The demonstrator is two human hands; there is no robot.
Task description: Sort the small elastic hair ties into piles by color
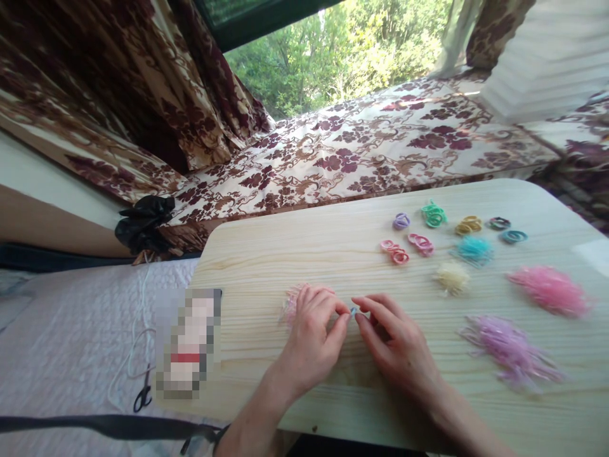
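A tiny pale blue piece (353, 311), too small to identify, sits between my fingertips over the wooden table (247, 343). My left hand (314, 330) pinches it from the left with thumb and forefinger. From the other side, the thumb and forefinger of my right hand (402, 339) close on it too. Partly hidden behind the left hand lies a pile of pale pink strands (291, 304). To the right of my right hand are a cream pile of thin strands (451, 278) and a lilac pile (511, 349).
Farther back lie pink hair ties (421, 244), red ones (396, 252), purple ones (401, 220), green ones (432, 214) and yellow ones (469, 224). Turquoise strands (473, 249) and a bright pink pile (549, 290) are at right. A blurred-out object (190, 343) occupies the left edge.
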